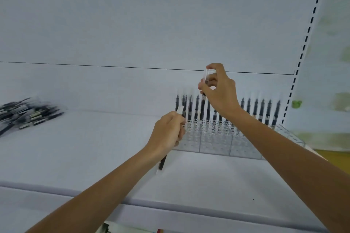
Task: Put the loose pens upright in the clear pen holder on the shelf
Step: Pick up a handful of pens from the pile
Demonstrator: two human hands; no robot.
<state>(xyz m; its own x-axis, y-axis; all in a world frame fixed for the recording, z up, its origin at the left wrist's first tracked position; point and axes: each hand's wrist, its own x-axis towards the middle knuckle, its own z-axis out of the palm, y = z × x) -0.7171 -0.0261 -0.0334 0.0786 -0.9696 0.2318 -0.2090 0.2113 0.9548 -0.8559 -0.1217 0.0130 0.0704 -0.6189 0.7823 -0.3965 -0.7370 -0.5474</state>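
At the far left edge of the shelf [94, 147], towards its back, the loose pens [28, 111] lay in an untidy heap, blurred, so their number could not be told. Well to the right of them, about mid-shelf, the left hand [167, 132] was curled round a spare pen [162, 162], gripped in the fist at a slant, its pale end poking out above the knuckles and its dark end below the wrist; whether it held more than one could not be told. Just right of that hand the clear pen holder [227, 138] stood towards the back right corner of the shelf, a grid of holes whose back row already carried a line of standing pens [265, 111], while the nearer rows looked unfilled. Above the left part of that row the right hand [219, 91] pinched a pen [203, 103] near its clear top between thumb and fingertips, the other fingers loosely bent, the pen about upright with its lower end down among the standing ones. The step in hand seemed to be seating this pen in a hole. Next it would probably need lowering straight until it bottomed, then letting go, and the left hand's pen passing across. The close-packed neighbours were the main obstacle: a tilted pen might knock them or miss its hole. At the right edge a slotted upright [310, 24] rose beside the holder, with a small green object [296, 104] beyond it, both out of the way.
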